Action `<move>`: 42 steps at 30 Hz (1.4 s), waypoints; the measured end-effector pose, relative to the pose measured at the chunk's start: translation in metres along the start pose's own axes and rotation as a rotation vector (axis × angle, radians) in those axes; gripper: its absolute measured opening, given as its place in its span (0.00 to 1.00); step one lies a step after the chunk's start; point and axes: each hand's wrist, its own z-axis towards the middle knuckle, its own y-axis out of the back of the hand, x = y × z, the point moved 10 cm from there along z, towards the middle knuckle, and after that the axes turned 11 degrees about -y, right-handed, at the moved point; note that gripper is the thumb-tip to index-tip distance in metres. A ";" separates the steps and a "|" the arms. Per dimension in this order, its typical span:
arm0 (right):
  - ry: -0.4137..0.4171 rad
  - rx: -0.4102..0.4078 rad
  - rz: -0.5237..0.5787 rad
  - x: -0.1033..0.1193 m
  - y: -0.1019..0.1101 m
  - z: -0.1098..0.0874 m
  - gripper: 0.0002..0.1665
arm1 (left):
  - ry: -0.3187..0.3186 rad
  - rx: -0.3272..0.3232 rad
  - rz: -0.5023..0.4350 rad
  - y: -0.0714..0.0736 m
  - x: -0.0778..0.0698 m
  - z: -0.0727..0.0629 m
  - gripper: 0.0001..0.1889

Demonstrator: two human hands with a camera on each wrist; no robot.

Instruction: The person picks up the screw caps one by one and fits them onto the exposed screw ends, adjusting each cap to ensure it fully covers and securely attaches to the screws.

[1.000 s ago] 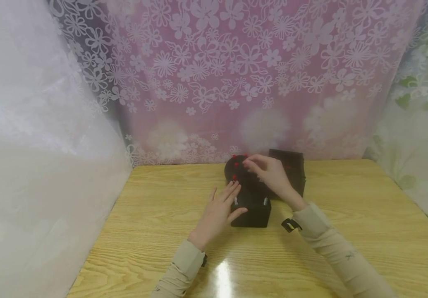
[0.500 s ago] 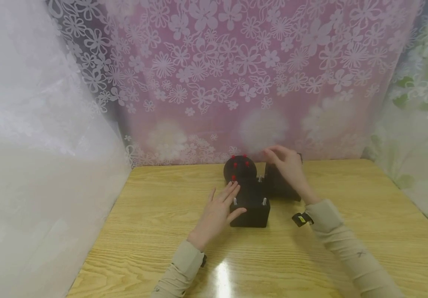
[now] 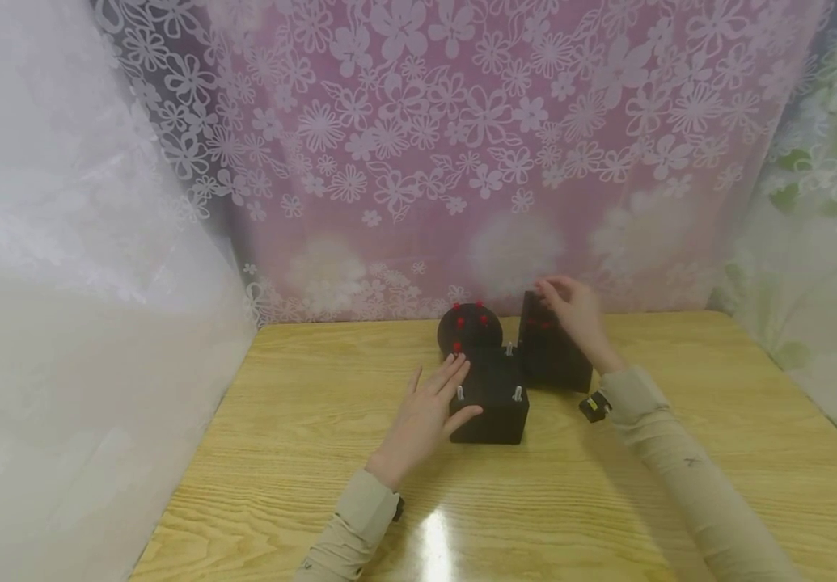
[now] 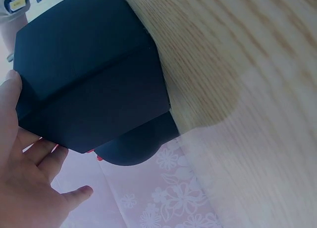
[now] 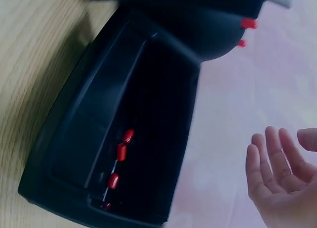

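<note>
Bin [image 5: 64, 153] is set on the desk [image 3: 316, 404] just beside the black box [image 3: 491, 424], red pieces [image 5: 122, 152] strung along one inner side. Right hand [image 3: 574, 311] is held above the bin, fingers loosely bent, thumb apart, nothing seen gripped. Left hand [image 3: 418, 416] is laid on the box, fingers spread, nearly straight, no grasp taken. Main risk: bin could be tipped or shoved if its upper edge is clipped on the way in. Pieces are small and rounded, so a sloppy pinch would likely be lost. Box could be skewed by off-centre pressing. Red pins [image 3: 458, 347] on the round disc [image 3: 472, 335] could be bumped, left fingertips being near; metal pegs [image 3: 517, 394] could be caught by a low crossing.
</note>
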 end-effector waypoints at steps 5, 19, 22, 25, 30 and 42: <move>-0.032 0.020 -0.158 -0.012 -0.009 0.010 0.19 | 0.008 0.007 0.011 -0.003 0.002 -0.001 0.39; -0.041 0.085 -0.488 -0.058 -0.040 0.022 0.17 | 0.004 0.011 0.039 -0.003 0.003 0.000 0.40; -0.018 0.119 -0.536 -0.065 -0.047 0.021 0.18 | 0.002 0.015 0.058 -0.003 0.003 0.001 0.40; -0.012 0.141 -0.556 -0.072 -0.053 0.021 0.17 | 0.000 0.019 0.073 -0.004 0.004 0.002 0.40; -0.029 0.149 -0.572 -0.083 -0.057 0.021 0.17 | -0.005 0.015 0.076 -0.005 0.003 0.001 0.40; -0.028 0.180 -0.589 -0.091 -0.064 0.022 0.20 | -0.010 0.001 0.059 -0.003 0.003 0.001 0.40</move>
